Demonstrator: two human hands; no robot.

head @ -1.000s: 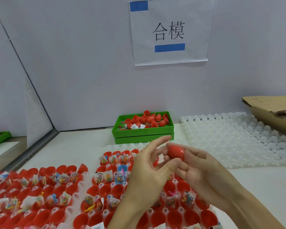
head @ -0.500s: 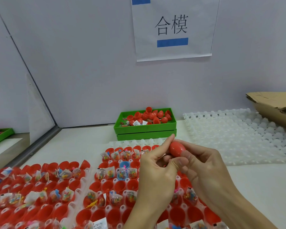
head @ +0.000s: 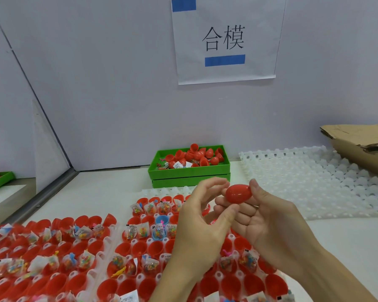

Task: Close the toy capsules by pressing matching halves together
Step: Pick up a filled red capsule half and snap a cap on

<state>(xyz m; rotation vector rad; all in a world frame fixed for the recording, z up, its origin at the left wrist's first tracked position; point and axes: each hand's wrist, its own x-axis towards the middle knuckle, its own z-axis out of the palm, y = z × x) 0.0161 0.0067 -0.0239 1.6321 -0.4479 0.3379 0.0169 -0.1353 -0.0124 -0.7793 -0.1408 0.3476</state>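
White bench (head: 109, 192) under a grey wall carries trays. Right hand (head: 268, 225) pinches a closed red capsule (head: 238, 194) between thumb and fingers above the tray of red halves (head: 140, 247); left hand (head: 201, 221), fingers loosely curled, touches its end, holding nothing.

Centre right of frame: right hand (head: 268, 223) pinched a closed red capsule (head: 238, 194) between thumb and fingers. Left hand (head: 201, 216) just beside it, fingers loosely curled, holding nothing. Lower left: trays of open red halves (head: 59, 277) with bagged toys. Behind: green bin (head: 190, 171), white empty tray (head: 314, 177), wall sign (head: 225, 38) top centre.
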